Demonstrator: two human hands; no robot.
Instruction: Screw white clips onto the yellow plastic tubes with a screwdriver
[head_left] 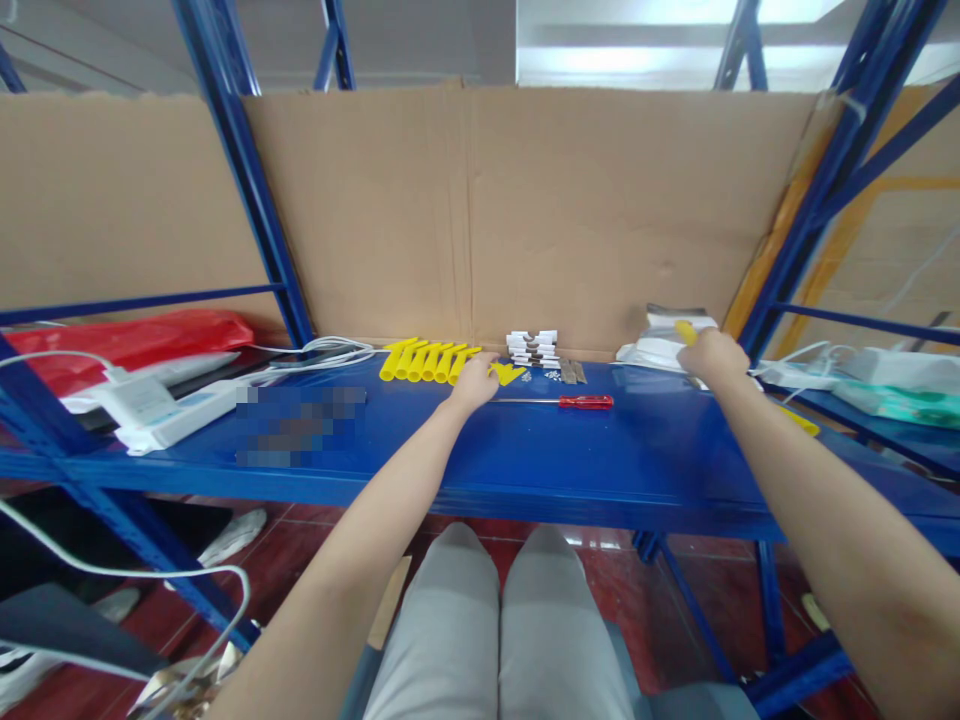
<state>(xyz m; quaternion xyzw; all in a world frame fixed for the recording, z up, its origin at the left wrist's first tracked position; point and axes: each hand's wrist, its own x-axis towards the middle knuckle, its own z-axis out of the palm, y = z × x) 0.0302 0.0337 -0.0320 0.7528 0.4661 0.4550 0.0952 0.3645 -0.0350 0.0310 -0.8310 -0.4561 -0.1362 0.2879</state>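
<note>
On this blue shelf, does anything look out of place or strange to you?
Yes, slightly: one yellow piece shows just past the right forearm, apart from the neat row of yellow parts. A pixelated patch on the left hides what is there. I see no clear spill or damage.

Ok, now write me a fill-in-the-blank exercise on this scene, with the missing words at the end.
1. The right hand holds a piece whose colour is ____.
2. The handle of the screwdriver is coloured ____.
3. The shelf under it is painted ____.
4. The brown panel behind the shelf is made of ____.

Missing words: yellow; red; blue; cardboard.
</note>
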